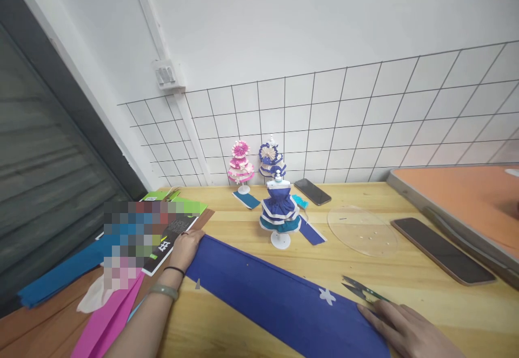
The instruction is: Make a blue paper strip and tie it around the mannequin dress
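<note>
A long dark blue sheet (267,293), crepe paper or thin cloth, lies slantwise across the table before me. My left hand (190,245) grips its far left corner, fingertips partly hidden. At the other end, my right hand (405,325) rests with fingers stretched out over the sheet's edge. Thread snips (360,289) lie just beyond those fingers, blades apart, their handle end partly covered by the hand. A white star-shaped piece (327,296) sits on the sheet. Behind it stands a small dress form (279,206) in a ruffled blue, white and teal dress.
Two decorated forms, one pink (240,166) and one blue (269,155), stand by the wall. Phones (313,191) (441,250) and a clear round plate (360,231) with small bits lie right. Coloured sheets (109,320) pile up left; an orange-topped board (458,196) borders the right.
</note>
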Available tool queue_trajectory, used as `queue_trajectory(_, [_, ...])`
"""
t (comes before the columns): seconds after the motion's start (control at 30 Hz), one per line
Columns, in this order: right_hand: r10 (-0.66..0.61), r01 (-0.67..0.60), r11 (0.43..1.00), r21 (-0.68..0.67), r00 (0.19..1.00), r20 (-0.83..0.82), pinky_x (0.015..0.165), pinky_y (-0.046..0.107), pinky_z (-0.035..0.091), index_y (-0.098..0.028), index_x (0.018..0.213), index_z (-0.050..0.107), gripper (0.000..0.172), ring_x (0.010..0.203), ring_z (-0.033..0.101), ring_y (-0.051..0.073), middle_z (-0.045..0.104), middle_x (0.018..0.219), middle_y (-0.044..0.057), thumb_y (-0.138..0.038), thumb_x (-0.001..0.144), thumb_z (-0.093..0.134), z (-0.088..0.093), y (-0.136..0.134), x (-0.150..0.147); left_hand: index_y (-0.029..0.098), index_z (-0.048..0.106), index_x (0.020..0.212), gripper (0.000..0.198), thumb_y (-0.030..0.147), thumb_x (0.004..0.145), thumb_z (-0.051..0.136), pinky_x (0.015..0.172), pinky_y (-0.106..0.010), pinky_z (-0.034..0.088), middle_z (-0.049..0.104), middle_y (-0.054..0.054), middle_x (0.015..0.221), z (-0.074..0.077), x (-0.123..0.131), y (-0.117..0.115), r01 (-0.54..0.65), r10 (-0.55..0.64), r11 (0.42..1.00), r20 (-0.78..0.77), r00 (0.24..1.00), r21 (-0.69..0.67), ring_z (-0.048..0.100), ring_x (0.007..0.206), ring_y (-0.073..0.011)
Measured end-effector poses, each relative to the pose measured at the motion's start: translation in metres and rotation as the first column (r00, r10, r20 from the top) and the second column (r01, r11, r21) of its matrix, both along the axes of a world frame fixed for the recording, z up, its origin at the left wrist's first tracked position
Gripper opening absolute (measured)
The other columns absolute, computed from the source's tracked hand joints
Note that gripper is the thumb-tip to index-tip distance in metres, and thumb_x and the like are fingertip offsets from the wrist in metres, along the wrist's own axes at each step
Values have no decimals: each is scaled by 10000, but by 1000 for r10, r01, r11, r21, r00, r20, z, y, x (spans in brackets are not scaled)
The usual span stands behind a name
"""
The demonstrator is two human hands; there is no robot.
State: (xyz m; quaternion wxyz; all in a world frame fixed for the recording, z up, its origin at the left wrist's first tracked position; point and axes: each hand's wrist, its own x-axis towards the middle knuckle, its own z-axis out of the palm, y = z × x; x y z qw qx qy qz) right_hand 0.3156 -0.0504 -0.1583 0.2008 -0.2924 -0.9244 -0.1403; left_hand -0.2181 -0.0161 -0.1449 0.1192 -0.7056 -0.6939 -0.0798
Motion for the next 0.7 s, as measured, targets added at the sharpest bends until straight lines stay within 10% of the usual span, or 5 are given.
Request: queue_trajectory(0.7, [-6, 8, 995, -96, 1000, 27, 679, 252, 522, -221, 1183, 546, 356, 737, 632, 168, 647, 896, 69, -188, 917, 312, -7, -1, 3, 190, 694, 850, 276, 149, 790, 428, 810, -367, 413, 612, -108, 906, 14, 19, 2, -75, 67, 994, -104, 992, -78, 497, 974, -267])
